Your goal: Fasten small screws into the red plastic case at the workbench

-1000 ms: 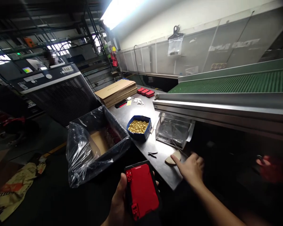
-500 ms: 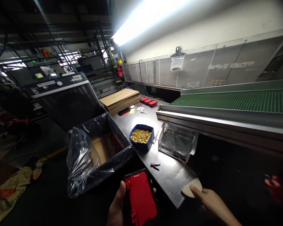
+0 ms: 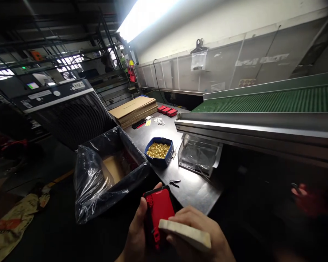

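Left hand: the left hand (image 3: 136, 233) is wrapped around the flat red plastic case with a black rim (image 3: 158, 211), thumb along its left edge, fingertips showing past its top corner; it holds the case upright in front of the near edge of the desk (image 3: 191, 189), off its surface.
Right hand: the right hand (image 3: 199, 236) is closed on a pale beige flat block (image 3: 184, 234), fingers curled over its top, and the block's left end touches the lower part of the red case.
Red case: in the air below the desk's near corner, its red face turned toward the camera.
Desk top: a blue tray filled with small brass-coloured parts (image 3: 159, 151) sits near the left edge; just beside it, to the right, a clear plastic box (image 3: 199, 156) stands under the steel lip of the green conveyor belt (image 3: 268, 102).
Small tools: a pair of dark metal pieces (image 3: 175, 182) lies between the tray and the near edge.
Far end: a stack of flat brown cardboard sheets (image 3: 133, 109) and three red cases in a row (image 3: 167, 110).
Beside the desk: a cardboard box lined with a dark plastic bag (image 3: 109, 171) stands against the left edge.
Far right: another person's hand in a red glove (image 3: 306, 200), blurred.
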`<act>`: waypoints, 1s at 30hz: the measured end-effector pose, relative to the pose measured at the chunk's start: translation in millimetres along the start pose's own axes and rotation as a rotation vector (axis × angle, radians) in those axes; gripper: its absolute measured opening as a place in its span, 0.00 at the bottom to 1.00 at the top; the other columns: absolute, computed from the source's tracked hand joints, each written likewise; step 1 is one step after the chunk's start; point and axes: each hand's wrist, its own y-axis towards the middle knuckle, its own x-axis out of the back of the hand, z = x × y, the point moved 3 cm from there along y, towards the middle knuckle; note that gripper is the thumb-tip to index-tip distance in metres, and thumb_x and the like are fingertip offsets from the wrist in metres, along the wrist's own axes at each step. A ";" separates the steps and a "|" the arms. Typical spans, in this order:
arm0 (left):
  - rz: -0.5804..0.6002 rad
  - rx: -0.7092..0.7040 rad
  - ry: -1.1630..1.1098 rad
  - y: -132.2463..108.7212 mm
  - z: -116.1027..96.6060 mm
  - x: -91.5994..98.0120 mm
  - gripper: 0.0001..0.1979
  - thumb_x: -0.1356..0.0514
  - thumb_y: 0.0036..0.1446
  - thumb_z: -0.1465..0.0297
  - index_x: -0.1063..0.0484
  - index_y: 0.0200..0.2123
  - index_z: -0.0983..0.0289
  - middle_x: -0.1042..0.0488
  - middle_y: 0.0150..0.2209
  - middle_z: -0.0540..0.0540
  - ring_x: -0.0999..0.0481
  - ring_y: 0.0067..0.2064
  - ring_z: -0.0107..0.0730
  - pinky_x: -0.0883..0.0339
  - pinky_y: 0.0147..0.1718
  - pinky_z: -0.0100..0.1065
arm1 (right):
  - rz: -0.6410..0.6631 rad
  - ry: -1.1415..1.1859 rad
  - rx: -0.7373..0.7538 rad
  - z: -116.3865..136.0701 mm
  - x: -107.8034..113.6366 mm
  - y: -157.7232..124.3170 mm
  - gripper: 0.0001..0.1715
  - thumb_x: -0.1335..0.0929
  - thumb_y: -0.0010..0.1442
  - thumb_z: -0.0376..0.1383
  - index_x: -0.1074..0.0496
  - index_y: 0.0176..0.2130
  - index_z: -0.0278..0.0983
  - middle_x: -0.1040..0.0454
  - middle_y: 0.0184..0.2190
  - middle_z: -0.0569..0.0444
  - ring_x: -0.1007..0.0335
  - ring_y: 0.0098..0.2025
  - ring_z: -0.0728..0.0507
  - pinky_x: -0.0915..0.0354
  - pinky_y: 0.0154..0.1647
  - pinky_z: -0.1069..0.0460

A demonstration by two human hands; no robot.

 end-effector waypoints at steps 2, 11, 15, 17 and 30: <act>0.019 -0.025 0.023 0.3 4.5 -3.5 0.43 0.33 0.56 0.49 0.45 0.70 0.52 0.23 0.52 0.60 0.21 0.49 0.49 0.28 0.52 0.46 | -0.015 -0.030 0.023 1.1 3.2 -0.4 0.06 0.28 0.63 0.37 0.22 0.43 0.43 0.21 0.35 0.55 0.23 0.36 0.49 0.28 0.37 0.54; -0.049 -0.017 0.129 0.2 14.4 -0.7 0.37 0.38 0.59 0.46 0.36 0.66 0.56 0.22 0.40 0.58 0.21 0.43 0.45 0.28 0.48 0.44 | -0.165 -0.229 0.185 -7.2 7.5 2.6 0.03 0.28 0.61 0.37 0.23 0.36 0.39 0.26 0.26 0.56 0.30 0.24 0.51 0.36 0.22 0.56; -0.071 0.005 0.109 -1.5 12.4 6.0 0.38 0.38 0.59 0.46 0.39 0.68 0.55 0.26 0.29 0.52 0.21 0.37 0.42 0.27 0.47 0.44 | -0.070 -0.219 0.110 -13.1 2.1 0.2 0.05 0.26 0.60 0.39 0.21 0.36 0.39 0.25 0.26 0.54 0.28 0.25 0.49 0.34 0.24 0.55; -0.078 -0.006 0.099 -1.5 10.4 8.3 0.38 0.39 0.60 0.46 0.40 0.68 0.55 0.25 0.29 0.52 0.21 0.37 0.41 0.27 0.48 0.45 | -0.054 -0.182 0.062 -16.0 1.5 -1.4 0.08 0.26 0.60 0.42 0.21 0.36 0.40 0.25 0.27 0.53 0.27 0.26 0.49 0.34 0.25 0.54; -0.069 0.051 0.149 -1.7 0.5 5.0 0.38 0.43 0.61 0.43 0.39 0.67 0.58 0.20 0.50 0.64 0.18 0.47 0.46 0.23 0.48 0.44 | -0.350 -0.435 -0.510 -70.0 67.3 17.2 0.24 0.32 0.62 0.56 0.30 0.43 0.39 0.22 0.37 0.51 0.23 0.37 0.43 0.30 0.36 0.51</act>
